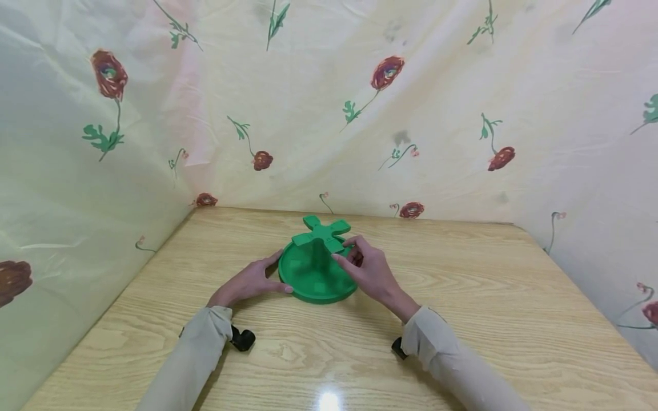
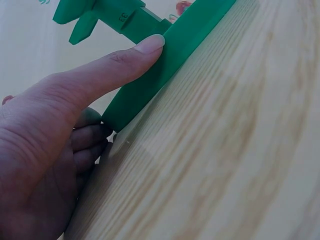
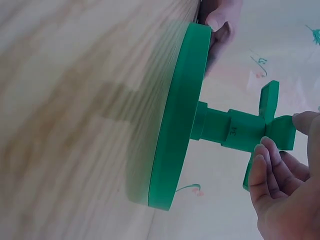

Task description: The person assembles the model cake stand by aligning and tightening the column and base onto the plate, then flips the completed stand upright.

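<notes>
A round green base (image 1: 319,298) with a raised rim lies flat on the table. From its middle rises an upright green post (image 3: 216,125), which carries a four-armed green cross piece (image 1: 323,232). My left hand (image 1: 252,281) holds the base's left edge, with the thumb (image 2: 150,45) on the rim and the other fingers around the side. On the right, my right hand (image 1: 376,274) pinches one arm of the cross piece between thumb and fingers. The number 34 shows on the upper post in the right wrist view, and 33 in the left wrist view.
The wood-grain table (image 1: 478,319) extends around the base. A pale flowered cloth (image 1: 308,103) hangs behind the table and along both sides. Black wrist devices (image 1: 243,339) sit at both sleeve cuffs.
</notes>
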{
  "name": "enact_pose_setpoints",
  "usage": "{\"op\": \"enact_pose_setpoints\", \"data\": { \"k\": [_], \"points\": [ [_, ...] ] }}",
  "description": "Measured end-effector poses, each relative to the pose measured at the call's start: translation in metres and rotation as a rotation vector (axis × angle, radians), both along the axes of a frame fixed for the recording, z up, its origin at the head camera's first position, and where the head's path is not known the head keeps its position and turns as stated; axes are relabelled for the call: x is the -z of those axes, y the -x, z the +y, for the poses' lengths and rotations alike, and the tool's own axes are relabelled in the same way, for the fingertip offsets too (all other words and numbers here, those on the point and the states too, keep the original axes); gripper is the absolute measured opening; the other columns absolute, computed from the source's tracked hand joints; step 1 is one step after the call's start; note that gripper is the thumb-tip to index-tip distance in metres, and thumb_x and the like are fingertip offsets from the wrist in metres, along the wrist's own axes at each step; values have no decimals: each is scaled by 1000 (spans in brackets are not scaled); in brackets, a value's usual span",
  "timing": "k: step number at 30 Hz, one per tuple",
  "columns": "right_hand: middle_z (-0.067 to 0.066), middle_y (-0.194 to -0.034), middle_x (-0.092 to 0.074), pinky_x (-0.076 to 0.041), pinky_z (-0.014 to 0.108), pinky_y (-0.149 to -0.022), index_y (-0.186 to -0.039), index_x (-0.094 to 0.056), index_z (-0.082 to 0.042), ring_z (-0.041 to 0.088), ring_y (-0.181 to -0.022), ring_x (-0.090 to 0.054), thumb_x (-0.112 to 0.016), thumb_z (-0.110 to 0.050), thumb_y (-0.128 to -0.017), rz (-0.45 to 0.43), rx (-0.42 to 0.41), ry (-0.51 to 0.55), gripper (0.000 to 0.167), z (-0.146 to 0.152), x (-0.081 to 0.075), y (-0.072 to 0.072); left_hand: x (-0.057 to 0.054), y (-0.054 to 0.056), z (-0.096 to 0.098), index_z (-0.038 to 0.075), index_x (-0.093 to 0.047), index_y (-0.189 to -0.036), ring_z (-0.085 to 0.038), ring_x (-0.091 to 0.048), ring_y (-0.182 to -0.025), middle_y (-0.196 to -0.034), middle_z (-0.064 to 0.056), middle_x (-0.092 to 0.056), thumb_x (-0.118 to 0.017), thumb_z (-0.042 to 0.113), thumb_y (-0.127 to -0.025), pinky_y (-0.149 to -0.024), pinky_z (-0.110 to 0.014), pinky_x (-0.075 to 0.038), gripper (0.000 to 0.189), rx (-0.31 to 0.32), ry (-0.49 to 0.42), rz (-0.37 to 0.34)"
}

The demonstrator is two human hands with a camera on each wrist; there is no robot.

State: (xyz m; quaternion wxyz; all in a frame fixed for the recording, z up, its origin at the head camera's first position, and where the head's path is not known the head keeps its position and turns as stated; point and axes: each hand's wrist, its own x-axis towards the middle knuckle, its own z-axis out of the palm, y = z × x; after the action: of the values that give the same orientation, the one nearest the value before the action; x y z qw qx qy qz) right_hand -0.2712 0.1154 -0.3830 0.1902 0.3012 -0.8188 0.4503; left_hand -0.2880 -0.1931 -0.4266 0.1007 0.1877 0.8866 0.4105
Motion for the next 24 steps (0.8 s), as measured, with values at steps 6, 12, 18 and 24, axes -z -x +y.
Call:
{"op": "enact_pose_setpoints", "data": {
  "k": [6, 12, 18, 24],
  "points": [
    [1, -78, -64, -50, 26, -59, -110, -65, 0, 14, -66, -58, -68, -8, -101, 10, 22, 16, 12, 1, -1, 0, 1, 1, -1, 9, -19, -166, -38, -22, -153, -168, -18, -24, -83, 54, -84, -119, -59, -25, 113, 5, 7, 8],
    [4, -79, -65, -49, 27, -61, -119, -62, 3, 17, -67, -58, -64, -6, -103, 14, 61, 39, 18, 9, 0, 14, 2, 1, -1, 8, -20, -166, -38, -22, -153, -168, -18, -24, -83, 54, -84, -119, -59, -26, 113, 2, 7, 7],
    [5, -80, -64, -49, 29, -63, -136, -55, 4, 19, -70, -58, -61, -10, -106, -36, 51, 2, 34, 15, 0, 31, 0, 0, -1, 8, -20, -166, -38, -22, -153, -168, -19, -24, -83, 52, -84, -119, -59, -25, 113, 0, 2, -3],
    [6, -80, -63, -46, 31, -64, -149, -49, -1, 21, -71, -55, -59, -14, -108, -78, 40, -45, 45, 15, -1, 41, 0, 0, 0, 11, -20, -166, -37, -22, -154, -168, -17, -24, -84, 53, -83, -119, -59, -25, 113, -8, 4, -4]
  ]
}}
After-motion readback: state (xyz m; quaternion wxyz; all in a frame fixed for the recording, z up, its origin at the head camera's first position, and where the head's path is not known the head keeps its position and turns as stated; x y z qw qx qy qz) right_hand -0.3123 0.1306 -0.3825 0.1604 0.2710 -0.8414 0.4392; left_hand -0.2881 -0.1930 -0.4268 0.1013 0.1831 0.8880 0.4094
